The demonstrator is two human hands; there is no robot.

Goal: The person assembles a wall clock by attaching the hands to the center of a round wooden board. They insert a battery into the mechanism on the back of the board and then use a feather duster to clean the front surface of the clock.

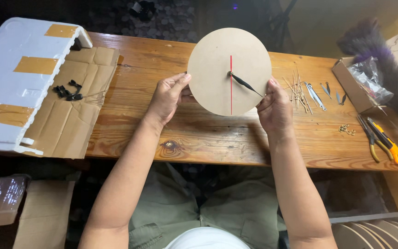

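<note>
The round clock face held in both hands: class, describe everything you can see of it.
The round clock face is a plain flat disc, pale tan, like fibreboard, unmarked. At its centre sit a thin red hand running straight up and down and a black pointed hand aimed lower right. It is held above the wooden table, facing the camera. The left hand grips its left edge, the right hand its lower right edge.

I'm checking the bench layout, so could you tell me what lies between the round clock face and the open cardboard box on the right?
Head view: thin sticks and small metal clock hands on the wooden table.
</note>
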